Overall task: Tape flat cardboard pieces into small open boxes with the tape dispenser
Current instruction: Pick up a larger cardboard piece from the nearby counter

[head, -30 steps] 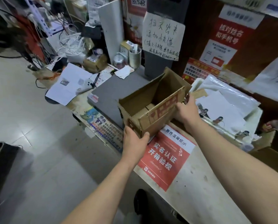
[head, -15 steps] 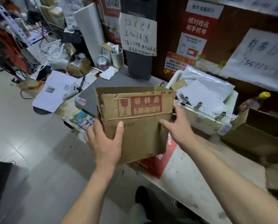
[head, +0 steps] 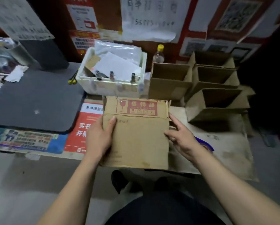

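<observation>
Brown cardboard box [head: 136, 137] printed with red fragile label, frame centre. Red poster [head: 85, 127] lettered in white, left of centre. Bottle [head: 158, 54] capped in yellow, upper centre. Grey mat [head: 33, 103], left.

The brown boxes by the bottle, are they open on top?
Open. The brown boxes beside the bottle show dark insides, with no flaps across their tops.
</observation>
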Available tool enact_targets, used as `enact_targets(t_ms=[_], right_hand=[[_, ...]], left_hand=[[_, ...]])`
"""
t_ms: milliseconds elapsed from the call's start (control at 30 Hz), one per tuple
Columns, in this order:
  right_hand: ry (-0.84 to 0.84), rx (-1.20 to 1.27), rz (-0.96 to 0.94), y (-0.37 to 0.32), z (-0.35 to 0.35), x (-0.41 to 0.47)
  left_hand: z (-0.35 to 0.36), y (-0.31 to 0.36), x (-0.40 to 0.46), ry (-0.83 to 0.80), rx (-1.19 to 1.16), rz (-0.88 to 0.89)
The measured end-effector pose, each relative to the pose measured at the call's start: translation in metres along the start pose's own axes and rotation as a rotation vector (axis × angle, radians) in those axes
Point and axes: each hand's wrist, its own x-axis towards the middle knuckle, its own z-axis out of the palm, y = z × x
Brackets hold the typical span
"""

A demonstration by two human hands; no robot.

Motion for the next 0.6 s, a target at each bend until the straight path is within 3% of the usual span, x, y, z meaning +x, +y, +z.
enact_targets(t_ms=[133,233,400,600], right_hand=[[0.046,0.131,0.086,0.026,-0.028,-0.007],[0.117,0.064,0.100,0.043,-0.029,0.004],[0.144,0.063,0.088,0.054,-0.028,0.021],[0.199,-0.085,0.076,0.051,-0.017,0.030]], left_hand=[[0.038,0.011,0.014,-0.079,0.098,-0.025],[0.055,0.009,0.026,-0.129,0.153,-0.131],[0.051,0.013,0.029,-0.288,0.095,-0.147],[0.054,0.008,0.026,-0.263,0.096,-0.131]])
